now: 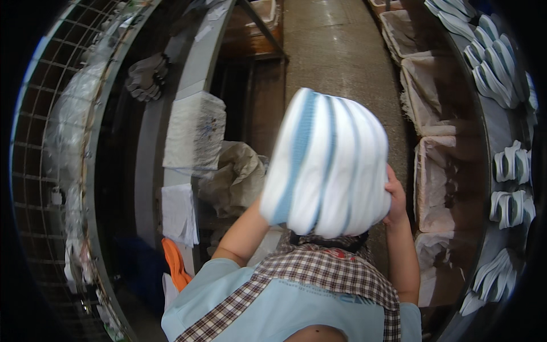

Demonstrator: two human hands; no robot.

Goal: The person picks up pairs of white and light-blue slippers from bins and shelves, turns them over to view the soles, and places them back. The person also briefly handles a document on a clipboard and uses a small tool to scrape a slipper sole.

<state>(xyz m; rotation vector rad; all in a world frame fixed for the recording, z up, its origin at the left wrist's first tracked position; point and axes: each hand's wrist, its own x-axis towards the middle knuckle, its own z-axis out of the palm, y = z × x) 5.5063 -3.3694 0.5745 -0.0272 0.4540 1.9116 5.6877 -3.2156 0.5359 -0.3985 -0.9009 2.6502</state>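
In front of my chest is a thick stack of white shoe-sole-shaped pieces [342,165], standing on edge side by side. Blue, rib-textured faces show between the white edges, and motion blurs the stack a little. My right hand [395,196] grips its right side, fingers curled around the edge. From the left my forearm [242,233] reaches behind the stack's lower left corner; the stack hides that hand and its fingers. Below the pieces is my brown checked apron [325,268], over a light blue shirt.
At right, a long bench [478,114] carries several bundles of similar white pieces [493,62]. Cloth-lined bins [436,188] stand along it. At left, a grey ledge [194,71] holds folded white cloths [194,131], with grey gloves [147,77], an orange item [175,265] and a wire rack [45,131] nearby.
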